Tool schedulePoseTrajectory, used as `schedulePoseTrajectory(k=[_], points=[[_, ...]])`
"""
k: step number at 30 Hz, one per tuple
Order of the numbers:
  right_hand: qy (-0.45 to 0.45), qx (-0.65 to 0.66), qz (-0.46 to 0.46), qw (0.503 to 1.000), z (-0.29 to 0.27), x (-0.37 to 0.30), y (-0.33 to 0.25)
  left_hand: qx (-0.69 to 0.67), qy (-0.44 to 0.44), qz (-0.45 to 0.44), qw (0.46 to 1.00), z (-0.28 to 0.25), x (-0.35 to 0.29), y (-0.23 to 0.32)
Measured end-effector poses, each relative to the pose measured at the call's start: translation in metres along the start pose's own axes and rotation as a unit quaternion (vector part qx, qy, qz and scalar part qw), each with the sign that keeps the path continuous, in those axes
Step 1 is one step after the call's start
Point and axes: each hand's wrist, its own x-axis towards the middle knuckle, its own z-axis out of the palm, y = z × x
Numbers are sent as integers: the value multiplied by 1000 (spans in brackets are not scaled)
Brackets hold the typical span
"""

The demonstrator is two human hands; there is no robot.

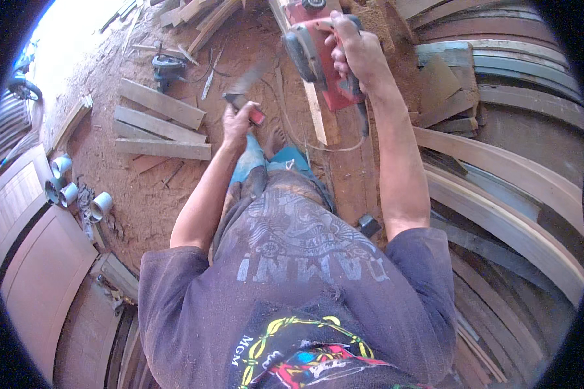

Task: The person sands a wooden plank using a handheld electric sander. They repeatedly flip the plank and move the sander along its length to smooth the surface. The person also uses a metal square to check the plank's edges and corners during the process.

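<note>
My right hand (357, 52) is wrapped round the rear handle of a red and black electric planer (331, 91), at the top right of centre. The planer is over a long pale wooden board (316, 117), partly hidden beneath it. Its cord (337, 150) loops back toward my legs. In my left hand (239, 123), left of the board, is a hand tool with a red and black handle (257, 116). A grey, blade-like part (250, 79) sticks out beyond my fingers, smeared by motion, so its kind is unclear.
Short planks (159, 129) lie on the sawdust-covered ground at left, near a dark power tool (169, 68). Curved boards (499, 194) are stacked at right. Grey-blue cylinders (101, 206) stand beside wooden panels (45, 272). A small black block (369, 225) is by my right side.
</note>
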Motion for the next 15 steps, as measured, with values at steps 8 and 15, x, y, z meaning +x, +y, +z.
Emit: schedulePoseTrajectory(k=[8, 15], points=[[22, -5, 87, 996, -44, -200, 89, -31, -146, -146, 978, 97, -2, -6], [61, 34, 144, 987, -44, -211, 84, -22, -181, -168, 969, 103, 3, -7]])
